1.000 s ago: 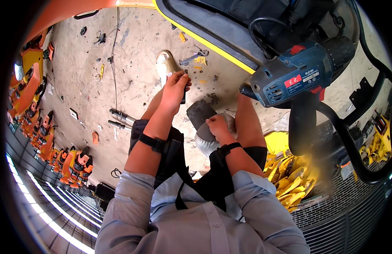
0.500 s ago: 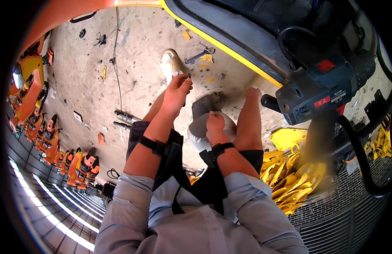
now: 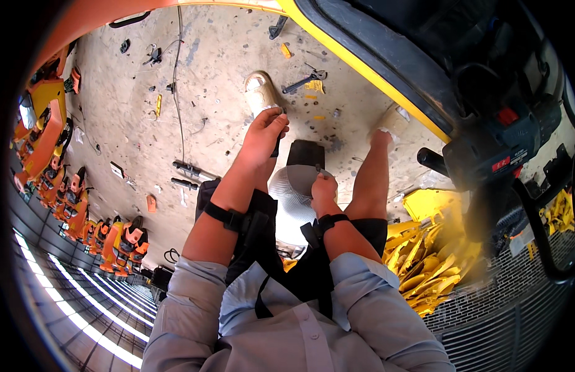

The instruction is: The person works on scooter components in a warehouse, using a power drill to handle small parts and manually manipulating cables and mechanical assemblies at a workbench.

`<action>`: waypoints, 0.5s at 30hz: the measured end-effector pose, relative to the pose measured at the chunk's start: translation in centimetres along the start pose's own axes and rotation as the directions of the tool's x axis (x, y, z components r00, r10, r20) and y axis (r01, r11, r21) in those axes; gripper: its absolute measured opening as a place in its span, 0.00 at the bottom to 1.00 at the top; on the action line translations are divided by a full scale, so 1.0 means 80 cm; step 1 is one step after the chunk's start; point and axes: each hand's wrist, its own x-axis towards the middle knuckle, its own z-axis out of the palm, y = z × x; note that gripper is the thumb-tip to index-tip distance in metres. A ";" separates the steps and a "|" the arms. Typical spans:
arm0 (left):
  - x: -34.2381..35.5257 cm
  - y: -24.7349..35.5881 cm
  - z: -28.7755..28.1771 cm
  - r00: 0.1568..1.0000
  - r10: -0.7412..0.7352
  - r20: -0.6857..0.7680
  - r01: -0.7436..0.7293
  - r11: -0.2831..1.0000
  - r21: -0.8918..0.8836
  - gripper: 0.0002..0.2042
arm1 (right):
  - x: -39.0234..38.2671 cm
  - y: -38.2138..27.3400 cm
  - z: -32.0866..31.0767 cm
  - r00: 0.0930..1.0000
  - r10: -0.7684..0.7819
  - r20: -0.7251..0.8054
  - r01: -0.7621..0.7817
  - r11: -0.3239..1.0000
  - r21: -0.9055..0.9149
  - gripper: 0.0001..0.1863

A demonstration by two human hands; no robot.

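Note:
My left hand (image 3: 267, 131) is raised in front of me, left of the middle, its thumb and fingers pinched together. A dark bit shows at the fingertips, too small to name. Lower and to the right, my right hand (image 3: 325, 191) is closed with a small dark bolt-like piece (image 3: 318, 168) standing up from its thumb and fingers. Beneath the hands, between my knees, is a rounded white mesh-textured object (image 3: 287, 218) with a grey top (image 3: 298, 180). A dark block-shaped thing (image 3: 307, 153) adjoins its far side. The hands are apart.
A blue-black power drill (image 3: 495, 152) is close by on the right, beside a yellow-edged dark panel (image 3: 374, 68). Yellow parts (image 3: 421, 263) are piled at lower right. A wrench-like tool (image 3: 298, 84) and a cable (image 3: 179, 93) lie on the floor; orange machines (image 3: 45, 142) line the left.
The view has shifted, so the floor items and drill appear farther right. The small dark piece now stands out more above my right hand. My left hand stays pinched.

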 end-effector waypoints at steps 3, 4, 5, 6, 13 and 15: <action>0.002 -0.006 0.000 1.000 0.013 0.011 -0.012 0.999 -0.049 0.15 | -0.007 0.006 -0.018 0.998 0.000 0.069 0.001 1.000 -0.013 0.18; 0.004 -0.008 0.000 0.999 0.025 0.022 -0.024 0.998 -0.059 0.15 | -0.010 0.002 -0.021 0.997 0.020 0.076 -0.023 0.999 0.047 0.18; 0.005 -0.007 0.001 0.999 0.039 0.032 -0.037 0.997 -0.067 0.15 | -0.009 -0.002 -0.020 0.995 0.039 0.087 -0.048 0.993 0.107 0.18; 0.002 -0.007 0.003 0.999 0.031 0.021 -0.029 0.997 -0.066 0.15 | -0.009 -0.006 -0.021 0.993 0.057 0.100 -0.073 0.983 0.168 0.18; -0.012 0.000 0.009 1.000 -0.002 0.003 0.002 1.000 0.021 0.15 | -0.006 -0.006 -0.031 0.990 -0.001 0.140 -0.004 0.999 0.032 0.19; -0.016 0.003 0.007 1.000 -0.008 0.014 0.007 0.999 0.046 0.17 | -0.024 -0.023 -0.044 0.988 -0.008 0.157 0.003 1.000 0.029 0.19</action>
